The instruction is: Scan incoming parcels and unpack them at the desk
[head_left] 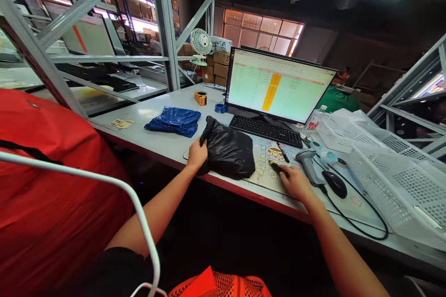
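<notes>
A black plastic parcel bag (230, 148), wrinkled and bulging, lies at the front edge of the desk. My left hand (198, 154) is closed on its left end, which it bunches upward. To the right of the bag, my right hand (294, 181) is closed around a small black tool with a yellow tip (277, 166), held low over the desk mat (265, 176). The tool's exact kind is too small to tell. A black pen-like item (283, 152) lies on the mat just beyond it. Behind my left hand is a blue plastic parcel (174, 120).
A monitor (278, 86) and keyboard (266, 130) stand behind the bag. A barcode scanner (309, 167), a mouse (334, 184) and white perforated baskets (393, 181) are at the right. Tape rolls (200, 98) sit farther back. A red bag (52, 171) bulges at the left.
</notes>
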`<state>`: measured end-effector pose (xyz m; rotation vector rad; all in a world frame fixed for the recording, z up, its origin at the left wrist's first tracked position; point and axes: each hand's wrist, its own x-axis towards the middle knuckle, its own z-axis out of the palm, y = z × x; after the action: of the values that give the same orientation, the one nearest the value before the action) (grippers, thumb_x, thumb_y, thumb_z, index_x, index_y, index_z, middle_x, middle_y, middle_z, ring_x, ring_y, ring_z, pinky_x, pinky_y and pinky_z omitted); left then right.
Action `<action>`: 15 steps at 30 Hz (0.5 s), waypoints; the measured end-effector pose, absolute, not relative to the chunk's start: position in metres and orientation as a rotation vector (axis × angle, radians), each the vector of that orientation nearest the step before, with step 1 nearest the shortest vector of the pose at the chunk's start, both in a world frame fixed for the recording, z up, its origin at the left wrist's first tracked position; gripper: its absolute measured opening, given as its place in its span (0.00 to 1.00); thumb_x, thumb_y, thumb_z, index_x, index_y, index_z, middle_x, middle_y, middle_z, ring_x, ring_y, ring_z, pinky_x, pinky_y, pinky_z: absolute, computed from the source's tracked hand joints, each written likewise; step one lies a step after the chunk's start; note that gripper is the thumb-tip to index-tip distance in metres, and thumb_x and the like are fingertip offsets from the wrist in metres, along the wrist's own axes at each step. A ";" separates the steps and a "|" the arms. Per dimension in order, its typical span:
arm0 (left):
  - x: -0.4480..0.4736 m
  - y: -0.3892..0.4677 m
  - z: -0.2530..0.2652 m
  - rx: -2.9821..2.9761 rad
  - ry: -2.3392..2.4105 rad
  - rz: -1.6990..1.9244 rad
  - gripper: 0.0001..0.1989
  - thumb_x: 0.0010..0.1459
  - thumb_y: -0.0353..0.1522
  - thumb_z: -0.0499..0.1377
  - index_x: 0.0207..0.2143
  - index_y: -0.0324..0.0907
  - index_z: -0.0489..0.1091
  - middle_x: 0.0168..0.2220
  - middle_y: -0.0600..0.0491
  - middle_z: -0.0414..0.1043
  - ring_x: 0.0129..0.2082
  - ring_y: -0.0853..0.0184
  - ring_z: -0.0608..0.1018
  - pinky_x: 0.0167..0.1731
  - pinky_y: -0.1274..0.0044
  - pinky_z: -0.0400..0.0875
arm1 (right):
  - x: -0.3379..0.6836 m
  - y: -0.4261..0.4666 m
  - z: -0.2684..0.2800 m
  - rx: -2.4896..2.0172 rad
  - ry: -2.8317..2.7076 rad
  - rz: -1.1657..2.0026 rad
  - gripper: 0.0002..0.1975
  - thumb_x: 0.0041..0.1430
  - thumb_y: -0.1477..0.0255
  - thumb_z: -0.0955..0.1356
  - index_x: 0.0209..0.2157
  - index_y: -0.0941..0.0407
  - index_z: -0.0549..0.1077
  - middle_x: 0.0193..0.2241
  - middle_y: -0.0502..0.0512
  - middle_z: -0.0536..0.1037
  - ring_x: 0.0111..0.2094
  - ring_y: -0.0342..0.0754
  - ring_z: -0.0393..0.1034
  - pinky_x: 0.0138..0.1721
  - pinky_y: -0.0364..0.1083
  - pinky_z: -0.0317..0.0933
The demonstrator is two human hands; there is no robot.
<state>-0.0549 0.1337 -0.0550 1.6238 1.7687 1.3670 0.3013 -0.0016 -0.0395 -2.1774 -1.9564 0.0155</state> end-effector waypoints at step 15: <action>-0.006 0.103 -0.059 2.694 1.249 0.964 0.12 0.72 0.31 0.54 0.43 0.40 0.78 0.44 0.43 0.76 0.48 0.55 0.75 0.51 0.65 0.72 | 0.223 0.072 0.012 -1.447 -2.047 0.239 0.19 0.73 0.66 0.65 0.59 0.56 0.76 0.58 0.62 0.77 0.59 0.57 0.71 0.65 0.57 0.62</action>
<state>-0.0064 0.1032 -0.0588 2.6942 1.2494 0.9637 0.2229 0.0717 0.0119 -1.4471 -2.0471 0.2392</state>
